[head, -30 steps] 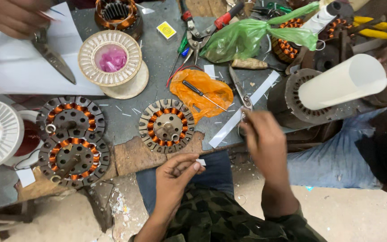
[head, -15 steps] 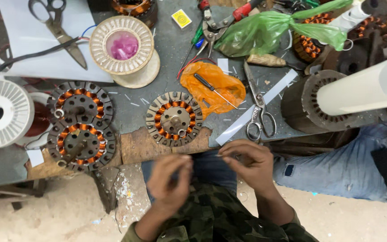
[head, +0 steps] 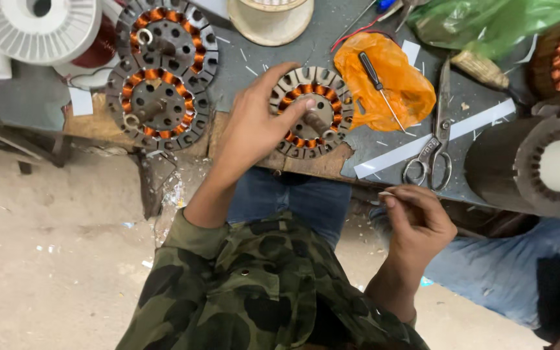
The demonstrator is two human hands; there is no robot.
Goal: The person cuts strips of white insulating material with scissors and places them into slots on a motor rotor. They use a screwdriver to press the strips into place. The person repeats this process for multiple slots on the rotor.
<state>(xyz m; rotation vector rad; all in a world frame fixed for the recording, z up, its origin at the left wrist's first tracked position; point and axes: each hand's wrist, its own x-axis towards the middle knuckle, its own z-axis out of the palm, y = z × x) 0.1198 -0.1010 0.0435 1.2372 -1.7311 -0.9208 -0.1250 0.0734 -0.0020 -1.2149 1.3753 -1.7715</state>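
My left hand (head: 254,126) reaches onto the workbench and grips the left rim of a round motor stator (head: 312,111) wound with copper coils, thumb on top near its centre shaft. My right hand (head: 416,217) hovers below the bench edge, over my lap, with fingers pinched on a small white slip of paper (head: 385,193). A pair of scissors (head: 432,146) lies on the bench just above that hand, across a long white paper strip (head: 416,148).
Two more stators (head: 160,78) sit stacked at the left, next to a white wire spool (head: 37,29). An orange plastic bag (head: 390,87) with a small screwdriver (head: 377,78) lies right of the stator. A green bag (head: 494,23) and a large stator housing (head: 526,165) stand at right.
My hands were together over my lap; now the left hand has reached up to the stator on the bench. The right hand has stayed low. The camera view has moved closer.
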